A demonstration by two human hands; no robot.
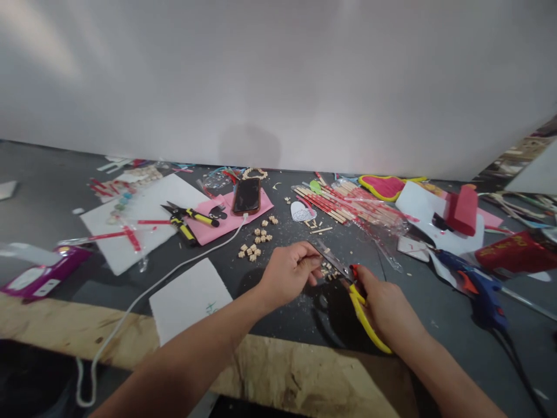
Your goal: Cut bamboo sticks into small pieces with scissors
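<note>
My right hand (387, 305) is closed around the yellow handles of a pair of scissors (365, 319). The metal blades point up and left, their tips by my left hand (289, 270). Its thumb and fingers are pinched together beside the blades; what they hold, if anything, is too small to make out. Under the blades lie several short cut bits of stick (329, 270). Left of my left hand, small clusters of pale wooden pieces (250, 251) rest on the dark tabletop. Beyond the hands lie a heart-shaped white paper cutout (302, 211) and red-and-pale sticks (324, 203).
A phone (247, 196) on pink paper has a white cable (174, 270) trailing over the wooden front edge (278, 371). Yellow-black pliers (191, 217) lie left. A blue glue gun (478, 287) and a red can (516, 253) are right. A white wall (278, 81) stands behind.
</note>
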